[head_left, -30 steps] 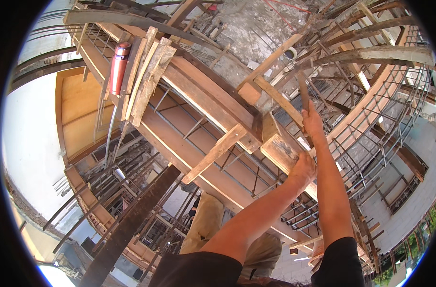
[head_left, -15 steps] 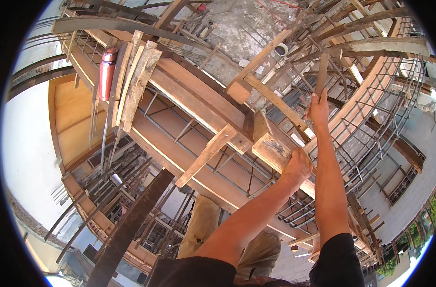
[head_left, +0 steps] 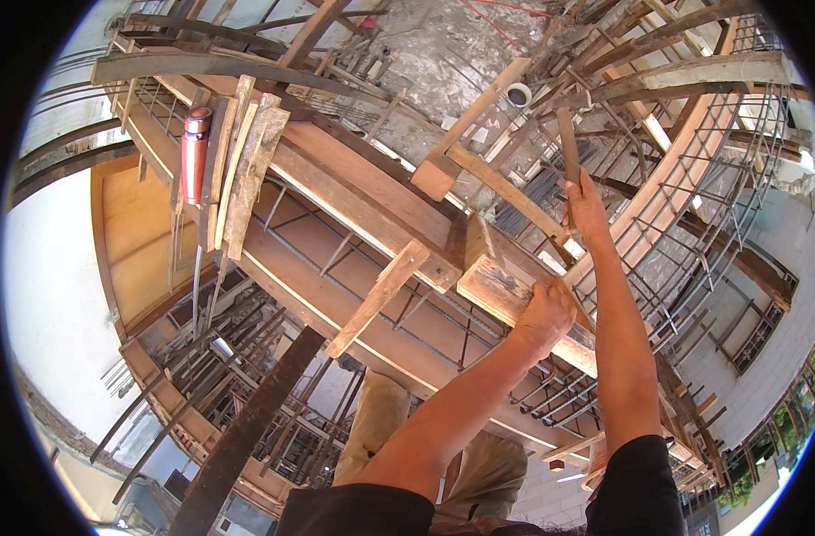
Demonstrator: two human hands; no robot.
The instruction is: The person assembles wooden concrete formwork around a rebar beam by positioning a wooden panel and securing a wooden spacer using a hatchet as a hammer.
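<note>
Timber (head_left: 497,289) gripped by left hand (head_left: 547,317), wooden stick (head_left: 568,143) in right hand (head_left: 588,212), rebar (head_left: 338,253) inside formwork trough (head_left: 298,281)

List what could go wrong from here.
1. The left hand holds the board; if the right hand swings its wooden stick, fingers might get hit.
2. The red bottle sits beside a row of wood strips; a bump could knock it over.

A red flask (head_left: 194,163) and wooden strips (head_left: 257,165) sit well left of the left grip (head_left: 547,316), a white bucket (head_left: 519,87) beyond it.
</note>
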